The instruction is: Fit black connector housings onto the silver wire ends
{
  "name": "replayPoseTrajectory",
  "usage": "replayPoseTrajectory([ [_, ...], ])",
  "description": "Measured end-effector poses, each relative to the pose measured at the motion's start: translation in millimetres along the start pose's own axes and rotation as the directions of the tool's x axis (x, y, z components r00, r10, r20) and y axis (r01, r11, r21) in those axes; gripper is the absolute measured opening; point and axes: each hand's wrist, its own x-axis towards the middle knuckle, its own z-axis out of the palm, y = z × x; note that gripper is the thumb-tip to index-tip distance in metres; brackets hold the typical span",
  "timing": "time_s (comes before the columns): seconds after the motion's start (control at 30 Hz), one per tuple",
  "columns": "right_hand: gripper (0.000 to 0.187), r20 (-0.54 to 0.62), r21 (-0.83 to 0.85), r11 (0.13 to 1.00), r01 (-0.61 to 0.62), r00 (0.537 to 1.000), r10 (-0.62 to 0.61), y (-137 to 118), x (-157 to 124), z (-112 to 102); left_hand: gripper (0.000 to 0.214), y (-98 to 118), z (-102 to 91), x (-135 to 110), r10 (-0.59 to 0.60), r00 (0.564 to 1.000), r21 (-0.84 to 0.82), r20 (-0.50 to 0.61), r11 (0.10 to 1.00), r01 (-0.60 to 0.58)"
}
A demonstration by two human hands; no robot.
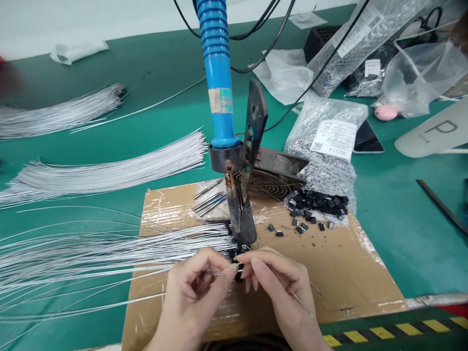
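Note:
My left hand is closed in a pinch, with a thin pale wire at its fingertips. Opposite it, my right hand pinches a thin silvery wire that runs back across the palm. The fingertips of both hands almost meet, just below the tip of a soldering iron with a blue handle. A dark metal stand holds that iron tip-down. Beside my left hand, a spread of white wires ends at small black connectors, partly hidden by my fingers.
Under my hands lies a cardboard sheet. Small loose black parts lie right of the iron, near a fan and a labelled plastic bag. Two wire bundles rest on the green table. Metal tips lie behind the wires.

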Motion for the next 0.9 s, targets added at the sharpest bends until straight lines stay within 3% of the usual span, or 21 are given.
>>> replayPoseTrajectory([
  [0.43,0.024,-0.025,-0.018,0.999,-0.026,0.999,0.026,-1.5,0.7,0.9,0.027,2.5,0.8,0.4,0.013,1.0,-0.036,-0.018,0.999,-0.014],
  [0.9,0.018,-0.04,0.074,0.985,-0.157,0.986,0.161,-4.3,-1.8,6.1,0.025,0.5,1.9,-1.1,0.119,0.989,0.095,-0.085,0.989,-0.111],
])
